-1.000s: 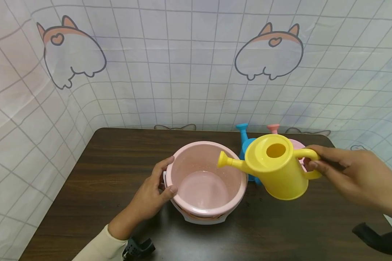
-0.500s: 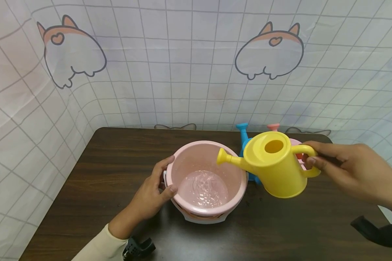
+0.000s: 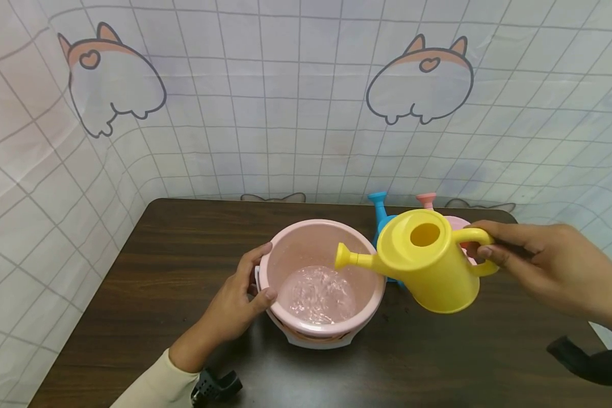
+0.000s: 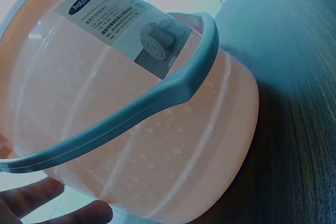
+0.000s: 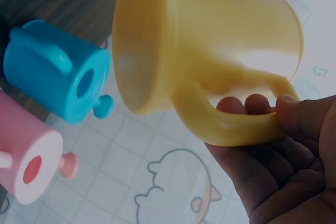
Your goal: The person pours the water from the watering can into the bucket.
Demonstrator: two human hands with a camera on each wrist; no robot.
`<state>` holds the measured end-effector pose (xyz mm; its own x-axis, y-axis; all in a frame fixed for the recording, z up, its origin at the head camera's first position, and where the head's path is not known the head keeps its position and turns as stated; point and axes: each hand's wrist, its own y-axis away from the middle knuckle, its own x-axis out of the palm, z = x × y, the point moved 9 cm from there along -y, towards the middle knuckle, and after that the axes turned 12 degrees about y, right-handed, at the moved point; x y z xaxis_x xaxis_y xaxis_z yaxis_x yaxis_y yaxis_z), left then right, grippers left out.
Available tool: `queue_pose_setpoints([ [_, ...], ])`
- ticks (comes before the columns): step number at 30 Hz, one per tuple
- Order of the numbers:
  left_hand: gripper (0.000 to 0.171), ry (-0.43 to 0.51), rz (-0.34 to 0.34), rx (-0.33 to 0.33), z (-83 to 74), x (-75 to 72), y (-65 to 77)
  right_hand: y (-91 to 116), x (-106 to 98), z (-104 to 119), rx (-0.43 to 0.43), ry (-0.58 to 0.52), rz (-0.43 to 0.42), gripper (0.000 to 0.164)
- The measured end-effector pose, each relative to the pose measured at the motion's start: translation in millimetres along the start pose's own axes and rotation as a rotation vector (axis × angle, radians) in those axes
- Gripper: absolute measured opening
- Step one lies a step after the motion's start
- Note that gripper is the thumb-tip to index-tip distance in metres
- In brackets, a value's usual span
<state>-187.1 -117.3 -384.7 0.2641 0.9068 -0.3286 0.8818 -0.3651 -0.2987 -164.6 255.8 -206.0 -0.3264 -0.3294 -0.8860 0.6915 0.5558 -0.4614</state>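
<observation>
A pink bucket [image 3: 369, 306] stands on the table, with rippling clear water [image 3: 320, 297] in it. My left hand [image 3: 234, 309] grips its left rim, thumb over the edge. In the left wrist view, fingertips show by the outer wall, near the bucket's carrying handle [image 4: 131, 116]. With my right hand [image 3: 556, 266] I hold a yellow watering can [image 3: 433, 272] by its loop handle, thumb and fingers wrapped round it. The can hangs above the table, tilted left. Its spout [image 3: 354, 258] reaches over the bucket's right side; no stream can be made out clearly.
Behind the yellow can stand a blue watering can [image 5: 58, 72] and a pink watering can [image 5: 31, 150], both partly hidden in the head view. The brown wooden table [image 3: 194, 243] meets a grid-patterned cloth [image 3: 285, 113] at the back.
The water in the bucket has gone from almost smooth to strongly rippling. The yellow watering can has shifted slightly left, its spout a little lower. My left hand keeps its place on the rim.
</observation>
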Motion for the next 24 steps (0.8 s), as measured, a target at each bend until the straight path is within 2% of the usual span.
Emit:
queue_pose_setpoints([
  [8, 0.074, 0.002, 0.000, 0.000, 0.1, 0.6, -0.6, 2.4, 0.4, -1.0, 0.062, 0.019, 0.003, 0.033],
  [14, 0.074, 0.011, 0.000, 0.005, 0.1, 0.1, -0.2, 2.6, -0.4, -0.9, 0.070, 0.009, 0.003, 0.032],
  [24, 0.074, 0.005, -0.004, 0.006, -0.6, 0.2, -0.6, 1.4, 2.8, -2.1, 0.077, -0.031, 0.054, 0.035],
])
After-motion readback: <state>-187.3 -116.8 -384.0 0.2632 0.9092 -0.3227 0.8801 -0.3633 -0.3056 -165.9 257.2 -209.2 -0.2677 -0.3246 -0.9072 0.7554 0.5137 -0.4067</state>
